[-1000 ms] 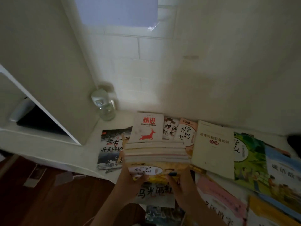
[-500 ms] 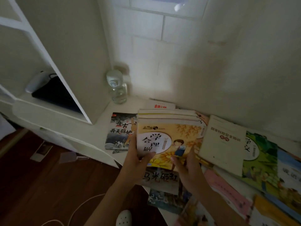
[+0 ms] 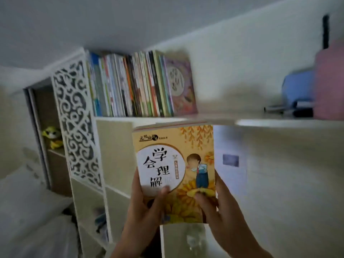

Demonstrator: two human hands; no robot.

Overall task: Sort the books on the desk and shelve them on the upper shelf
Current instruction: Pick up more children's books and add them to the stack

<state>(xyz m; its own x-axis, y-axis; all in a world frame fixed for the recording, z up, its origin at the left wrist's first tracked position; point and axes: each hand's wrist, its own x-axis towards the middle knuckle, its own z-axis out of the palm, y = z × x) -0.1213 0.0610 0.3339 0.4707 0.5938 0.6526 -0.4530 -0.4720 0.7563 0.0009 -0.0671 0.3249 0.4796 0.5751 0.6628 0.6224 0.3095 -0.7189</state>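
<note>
Right now you hold the stack of books (image 3: 175, 164) upright at centre frame, just under the upper shelf (image 3: 279, 121); your left hand (image 3: 147, 207) grips its lower left edge with the thumb across the cover, your right hand (image 3: 221, 207) grips the lower right; both grips sit low, so the thin books could fan or slip as you lift; the top edge may catch the shelf lip; the shelved row (image 3: 130, 84) at upper left leans, and could topple if nudged.
</note>
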